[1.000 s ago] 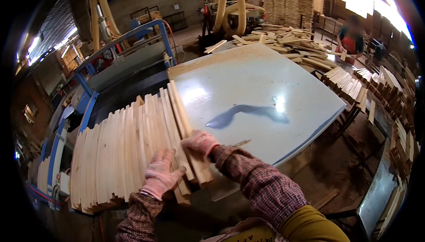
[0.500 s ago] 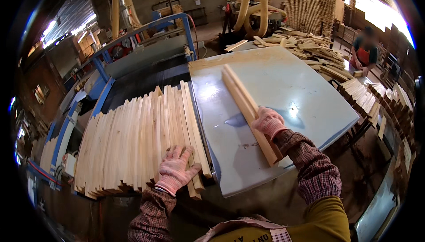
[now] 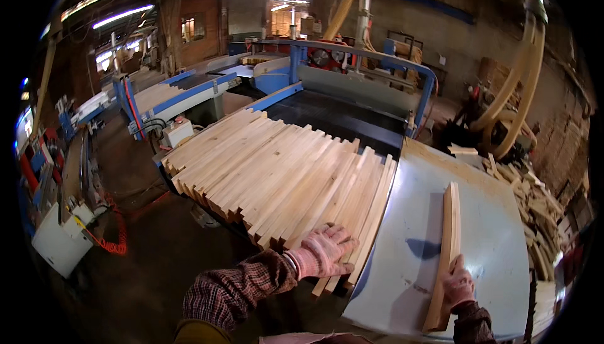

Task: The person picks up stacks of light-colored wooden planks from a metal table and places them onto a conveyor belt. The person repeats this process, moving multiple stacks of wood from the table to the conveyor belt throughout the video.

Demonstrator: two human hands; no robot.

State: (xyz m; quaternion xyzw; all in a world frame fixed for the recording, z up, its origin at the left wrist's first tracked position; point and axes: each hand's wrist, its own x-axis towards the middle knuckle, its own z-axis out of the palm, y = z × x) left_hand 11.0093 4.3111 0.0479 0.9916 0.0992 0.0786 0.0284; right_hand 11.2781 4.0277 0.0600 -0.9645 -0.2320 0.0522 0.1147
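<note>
A row of pale wooden slats point(image 3: 283, 174) lies side by side across a work surface. My left hand point(image 3: 322, 251), in a pink work glove, rests flat with spread fingers on the near ends of the rightmost slats. My right hand point(image 3: 457, 286), also gloved, grips the near end of a single wooden slat point(image 3: 447, 243) standing on its edge on the pale blue metal table point(image 3: 497, 243) to the right of the row.
A blue-framed machine point(image 3: 352, 80) stands behind the slats, with large curved ducts point(image 3: 522, 92) to the right. Loose offcuts point(image 3: 535, 199) pile beside the table's right edge. A white box with an orange coiled cable point(image 3: 107, 237) sits on the dark floor at left.
The view has swung left. My right hand drew the single slat nearer and turned it lengthwise on the metal table. My left hand stayed on the row's near ends.
</note>
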